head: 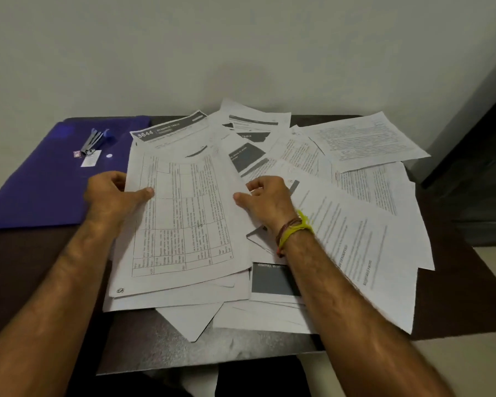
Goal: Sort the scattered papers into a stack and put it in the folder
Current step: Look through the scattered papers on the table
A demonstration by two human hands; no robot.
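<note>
Both the left hand [112, 193] and right hand [265, 197] are pinching the table-printed sheet [184, 222] by its side edges, thumbs on top, over the scattered papers [364, 224] mid-tabletop.

One blue folder [40, 184] is lying on the one dark table [470, 285], with one metal clip [93, 141] sitting on it. More than a dozen loose papers [361, 224] are overlapping, too piled for an exact count. Two hands are showing, left hand [112, 194] and right hand [265, 200], with one thread wristband [294, 229]
</note>
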